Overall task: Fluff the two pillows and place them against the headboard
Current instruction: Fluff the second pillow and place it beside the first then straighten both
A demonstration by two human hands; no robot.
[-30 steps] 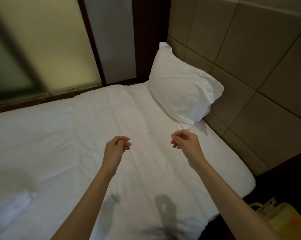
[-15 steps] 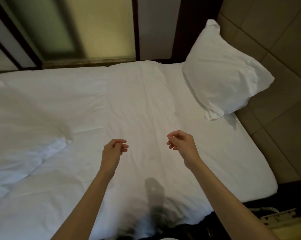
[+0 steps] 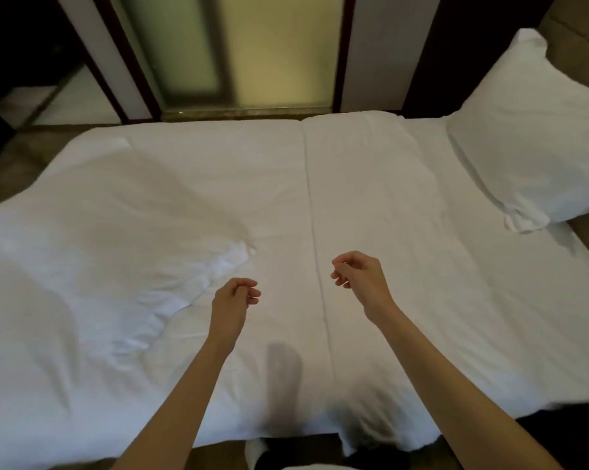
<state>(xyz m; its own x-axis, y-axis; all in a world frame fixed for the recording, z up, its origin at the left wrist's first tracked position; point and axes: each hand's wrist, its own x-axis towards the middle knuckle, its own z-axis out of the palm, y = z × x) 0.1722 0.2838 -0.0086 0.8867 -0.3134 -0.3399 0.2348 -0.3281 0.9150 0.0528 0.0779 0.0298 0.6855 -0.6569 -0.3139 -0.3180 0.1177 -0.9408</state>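
- The left hand (image 3: 235, 300) is hovering over the white bed (image 3: 421, 283), its fingers curling loosely inward and gripping nothing.
- The right hand (image 3: 360, 278) is hanging beside it, a little farther out across the bed, fingers half bent with the thumb near the fingertips, likewise empty.
- Both bare forearms are reaching in from the near edge of the bed, and neither hand is touching the cover.
- One white pillow (image 3: 537, 144) is leaning at the head end of the bed, far to the right of the hands, with its upper corner rising against the tan padded headboard (image 3: 577, 25).
- The lower corner of that pillow is resting on the bed and showing a folded flap of the case.
- A second plump white shape (image 3: 123, 239) is lying on the bed to the left of the left hand; whether it is the other pillow or bunched bedding I cannot tell.
- A long straight seam is running across the bed between the two hands.
- Beyond the far side of the bed, a frosted glass panel (image 3: 272, 52) is glowing yellowish in a dark frame.
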